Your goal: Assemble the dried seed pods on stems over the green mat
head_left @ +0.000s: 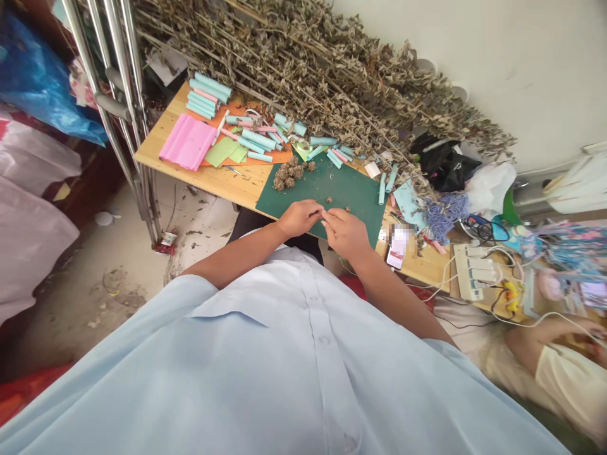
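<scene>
My left hand point(300, 218) and my right hand point(345, 232) meet at their fingertips over the near edge of a green cutting mat point(360, 189). Fingers of both hands are pinched together; whatever lies between them is too small or too hidden to make out. Just beyond, on the mat, are small brown crumbs point(329, 200). A pile of rough brown balls point(287, 174) sits at the mat's far left, up and left from my left hand. To the right of my right hand a lit phone point(397, 246) lies on the wooden table point(237, 189).
Blue and pink paper rolls point(258, 139), pink sheets point(188, 141) and green paper point(227, 151) cover the table's left part. Dried leafy stalks point(303, 69) line the back. Crutches point(121, 107) stand left. Purple cords point(446, 215) and a power strip point(468, 272) lie right, near another person's arm point(535, 341).
</scene>
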A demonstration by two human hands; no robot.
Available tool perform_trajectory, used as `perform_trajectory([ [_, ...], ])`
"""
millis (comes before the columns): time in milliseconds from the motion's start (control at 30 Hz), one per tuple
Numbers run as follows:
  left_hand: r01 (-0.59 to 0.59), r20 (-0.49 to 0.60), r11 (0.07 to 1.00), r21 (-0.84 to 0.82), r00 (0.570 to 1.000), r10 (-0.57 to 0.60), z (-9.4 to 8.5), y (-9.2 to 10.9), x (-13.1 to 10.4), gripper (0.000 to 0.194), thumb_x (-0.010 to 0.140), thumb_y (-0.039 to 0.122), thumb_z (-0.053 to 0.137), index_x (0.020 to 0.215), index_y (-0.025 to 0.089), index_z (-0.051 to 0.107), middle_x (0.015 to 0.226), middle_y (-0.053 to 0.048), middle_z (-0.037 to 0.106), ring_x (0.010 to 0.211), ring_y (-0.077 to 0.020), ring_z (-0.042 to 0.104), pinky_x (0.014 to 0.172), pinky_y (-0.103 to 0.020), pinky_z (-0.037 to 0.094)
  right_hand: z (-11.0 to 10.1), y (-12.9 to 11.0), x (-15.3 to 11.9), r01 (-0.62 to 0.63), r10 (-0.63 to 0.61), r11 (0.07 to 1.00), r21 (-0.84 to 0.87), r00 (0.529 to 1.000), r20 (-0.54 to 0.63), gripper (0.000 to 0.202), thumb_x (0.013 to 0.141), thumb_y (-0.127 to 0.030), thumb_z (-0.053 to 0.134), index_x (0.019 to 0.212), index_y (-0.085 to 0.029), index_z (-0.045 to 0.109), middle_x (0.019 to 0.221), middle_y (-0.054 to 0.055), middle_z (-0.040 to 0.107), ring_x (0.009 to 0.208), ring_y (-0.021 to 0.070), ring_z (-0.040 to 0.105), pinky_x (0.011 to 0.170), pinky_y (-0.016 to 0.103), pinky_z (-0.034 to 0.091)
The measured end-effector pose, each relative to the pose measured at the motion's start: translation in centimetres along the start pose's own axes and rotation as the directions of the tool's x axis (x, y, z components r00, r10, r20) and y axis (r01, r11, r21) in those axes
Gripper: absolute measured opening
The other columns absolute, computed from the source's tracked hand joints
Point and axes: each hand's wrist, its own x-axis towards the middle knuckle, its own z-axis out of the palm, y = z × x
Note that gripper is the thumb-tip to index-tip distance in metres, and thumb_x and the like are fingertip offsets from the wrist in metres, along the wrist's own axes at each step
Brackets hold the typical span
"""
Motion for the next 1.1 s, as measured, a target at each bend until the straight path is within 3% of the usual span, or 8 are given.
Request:
perform_trajectory([
  [233, 0.000, 0.008, 1.000, -0.006, 1.000, 0.000, -0.1, 0.1, 0.0, 0.025, 0.105, 0.030, 0.054, 0.102, 0.018, 0.075, 0.094, -0.008, 0.073, 0.091, -0.0194, 0.068, 0.085, -0.031, 0.052, 0.9, -0.6, -0.8, -0.058, 0.068, 0.992, 0.114, 0.994, -0.082, 0.041, 0.109, -0.032, 0.042, 0.133, -0.020, 0.073, 0.128, 0.014, 0.075, 0.114, 0.0263, 0.072, 0.096, 0.038, 0.060],
  [667, 0.009, 0.019, 1.000, 0.007, 1.000, -0.009, -0.2, 0.4, -0.1, 0.024, 0.104, 0.029, 0.054, 0.099, 0.018, 0.074, 0.093, -0.008, 0.072, 0.092, -0.0196, 0.067, 0.086, -0.032, 0.052, 0.8, -1.0, -0.4, -0.117, 0.124, 0.990, 0.079, 0.989, -0.084, 0.039, 0.109, -0.033, 0.042, 0.128, -0.021, 0.073, 0.123, 0.015, 0.076, 0.112, 0.0292, 0.072, 0.101, 0.043, 0.058],
  [1100, 0.016, 0.033, 1.000, -0.001, 0.999, -0.016, -0.2, 0.4, 0.0, 0.025, 0.105, 0.029, 0.052, 0.100, 0.018, 0.074, 0.094, -0.008, 0.073, 0.092, -0.0197, 0.067, 0.086, -0.031, 0.052, 0.7, -0.7, -0.2, -0.161, 0.180, 0.972, 0.170, 0.978, -0.103, 0.037, 0.108, -0.039, 0.047, 0.126, -0.021, 0.074, 0.125, 0.015, 0.076, 0.116, 0.0296, 0.072, 0.104, 0.045, 0.058],
])
